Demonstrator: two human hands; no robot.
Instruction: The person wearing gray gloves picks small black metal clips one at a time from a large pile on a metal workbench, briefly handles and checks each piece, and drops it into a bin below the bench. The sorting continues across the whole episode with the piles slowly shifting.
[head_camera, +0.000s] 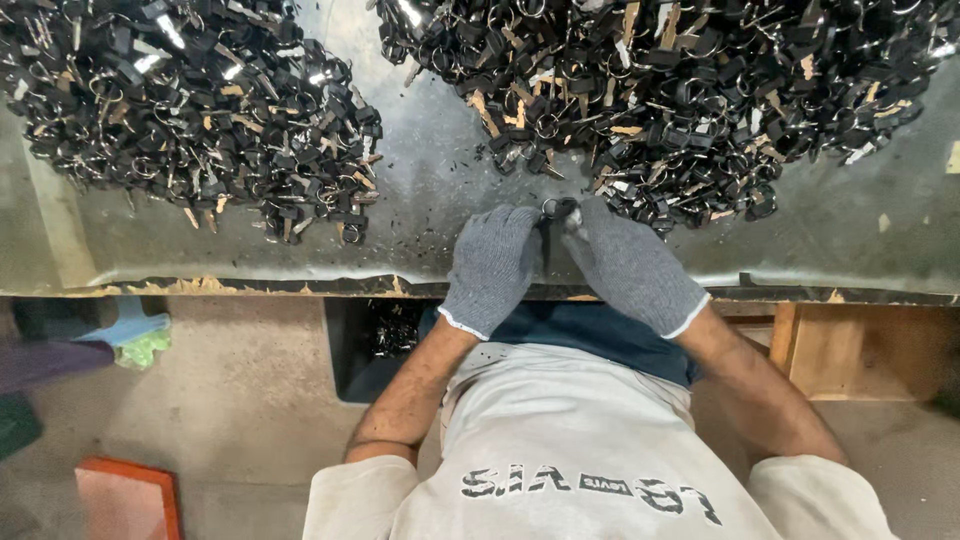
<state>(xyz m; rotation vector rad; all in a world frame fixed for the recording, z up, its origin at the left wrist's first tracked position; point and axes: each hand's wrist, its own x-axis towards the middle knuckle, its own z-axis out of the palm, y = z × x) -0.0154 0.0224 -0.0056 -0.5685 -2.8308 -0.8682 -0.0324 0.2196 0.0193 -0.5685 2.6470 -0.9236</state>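
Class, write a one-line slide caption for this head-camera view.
Two grey-gloved hands, left hand and right hand, grip a small black key-ring piece between two heaps of them on a worktable.

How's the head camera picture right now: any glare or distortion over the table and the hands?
Head view: glare whitens the metal table between the left pile and right pile; wide-lens bend curves the table edge; the gloved left hand and right hand look sharp, the small black piece between them dark, detail unclear.
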